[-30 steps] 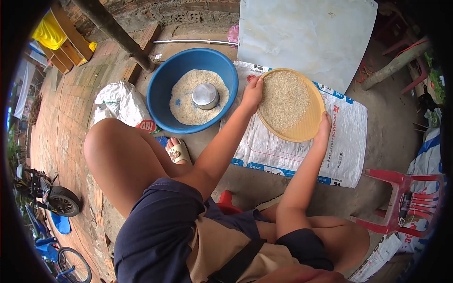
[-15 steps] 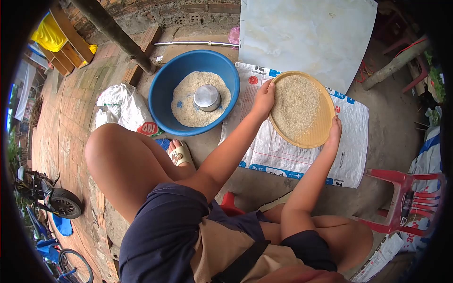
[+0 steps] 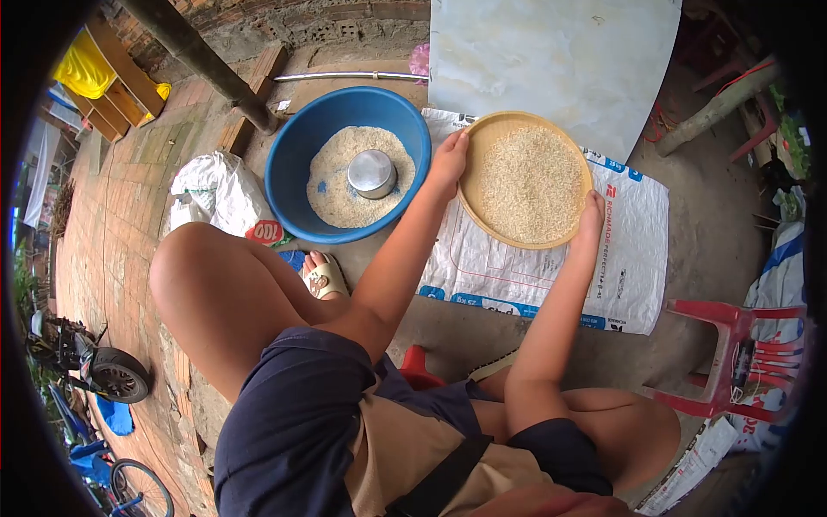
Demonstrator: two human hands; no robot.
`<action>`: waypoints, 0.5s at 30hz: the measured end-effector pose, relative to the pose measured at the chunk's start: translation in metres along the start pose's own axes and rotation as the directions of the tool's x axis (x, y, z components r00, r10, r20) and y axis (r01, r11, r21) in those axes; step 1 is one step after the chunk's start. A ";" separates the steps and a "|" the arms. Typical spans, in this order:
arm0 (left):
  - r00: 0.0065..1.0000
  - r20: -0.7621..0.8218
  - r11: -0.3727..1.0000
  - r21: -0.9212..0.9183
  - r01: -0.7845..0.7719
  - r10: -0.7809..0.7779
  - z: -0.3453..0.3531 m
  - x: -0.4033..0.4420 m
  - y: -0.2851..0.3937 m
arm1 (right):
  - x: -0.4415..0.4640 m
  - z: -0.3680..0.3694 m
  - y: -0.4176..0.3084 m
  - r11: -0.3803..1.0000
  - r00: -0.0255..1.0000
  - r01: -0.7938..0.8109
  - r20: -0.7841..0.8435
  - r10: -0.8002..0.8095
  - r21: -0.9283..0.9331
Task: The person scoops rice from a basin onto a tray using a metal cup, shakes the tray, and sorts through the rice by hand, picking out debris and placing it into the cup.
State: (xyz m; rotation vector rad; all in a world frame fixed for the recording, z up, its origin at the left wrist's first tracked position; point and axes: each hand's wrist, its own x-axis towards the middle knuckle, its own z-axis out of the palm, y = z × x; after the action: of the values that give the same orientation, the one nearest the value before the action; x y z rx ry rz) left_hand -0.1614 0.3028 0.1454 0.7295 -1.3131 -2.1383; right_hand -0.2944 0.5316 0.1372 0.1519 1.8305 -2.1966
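A round woven winnowing tray (image 3: pixel 479 146) is held up over a white printed sack (image 3: pixel 637 258) spread on the ground. Pale rice grains (image 3: pixel 532 185) lie in it, mostly toward its right side, with bare weave on the left. My left hand (image 3: pixel 450 162) is closed on the tray's left rim. At the lower right rim, my right hand (image 3: pixel 589 222) grips it too, its fingers partly hidden beneath. Left of the tray stands a blue basin (image 3: pixel 289 211) of rice, with a metal cup-like container (image 3: pixel 372 172) sitting in the grain.
A crumpled white sack (image 3: pixel 220 189) rests beside the basin. Behind the spread sack is a pale marbled board (image 3: pixel 551 65). A red plastic chair (image 3: pixel 715 379) stands at right, a wooden post (image 3: pixel 202 60) at upper left. A motorbike wheel (image 3: pixel 119 373) shows far left.
Both hands have moved the tray left and slightly up in view. Its tilt has changed, and the rice has gathered toward the right, baring the weave on the left.
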 end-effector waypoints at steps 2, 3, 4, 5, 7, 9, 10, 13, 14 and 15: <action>0.989 0.010 0.985 -0.089 0.146 -0.145 -0.027 -0.003 0.027 | -0.013 0.045 0.012 0.977 0.993 0.092 -0.058 -0.105 -0.194; 0.988 0.049 0.984 -0.095 0.152 -0.148 -0.035 -0.002 0.034 | -0.010 0.042 0.009 0.975 0.992 0.099 -0.052 -0.112 -0.201; 0.985 0.086 0.984 -0.090 0.157 -0.149 -0.039 0.000 0.040 | -0.008 0.040 0.008 0.977 0.989 0.129 -0.047 -0.139 -0.170; 0.994 0.030 0.990 -0.090 0.104 -0.102 -0.025 -0.002 0.033 | -0.009 0.039 0.009 0.980 0.987 0.150 -0.045 -0.157 -0.131; 0.996 -0.041 0.992 0.106 -0.071 0.076 0.008 -0.002 -0.003 | 0.001 -0.003 -0.013 0.996 0.994 -0.089 0.062 0.089 -0.005; 0.990 -0.053 0.960 0.257 -0.114 0.132 0.036 -0.025 -0.001 | 0.000 -0.025 -0.021 0.991 0.982 -0.135 0.136 0.130 0.026; 0.986 -0.037 0.946 0.288 -0.145 0.162 0.041 -0.027 -0.001 | -0.002 -0.030 -0.024 0.991 0.982 -0.121 0.149 0.112 0.054; 0.996 -0.008 0.996 -0.028 0.087 -0.088 -0.009 -0.006 0.027 | -0.003 0.022 -0.003 0.996 1.000 0.002 -0.031 -0.005 -0.091; 0.996 -0.007 0.995 -0.044 0.090 -0.090 -0.023 -0.009 0.032 | -0.011 0.034 0.002 0.994 0.999 0.009 -0.032 -0.013 -0.105; 0.993 0.007 0.991 -0.062 0.116 -0.116 -0.036 -0.009 0.038 | -0.019 0.049 0.007 0.983 0.996 0.072 -0.046 -0.081 -0.166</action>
State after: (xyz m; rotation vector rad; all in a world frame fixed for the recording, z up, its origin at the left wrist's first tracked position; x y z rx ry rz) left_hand -0.1246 0.2713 0.1680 0.7944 -1.2276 -2.2625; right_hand -0.2693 0.4852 0.1453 0.1083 2.0693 -2.0974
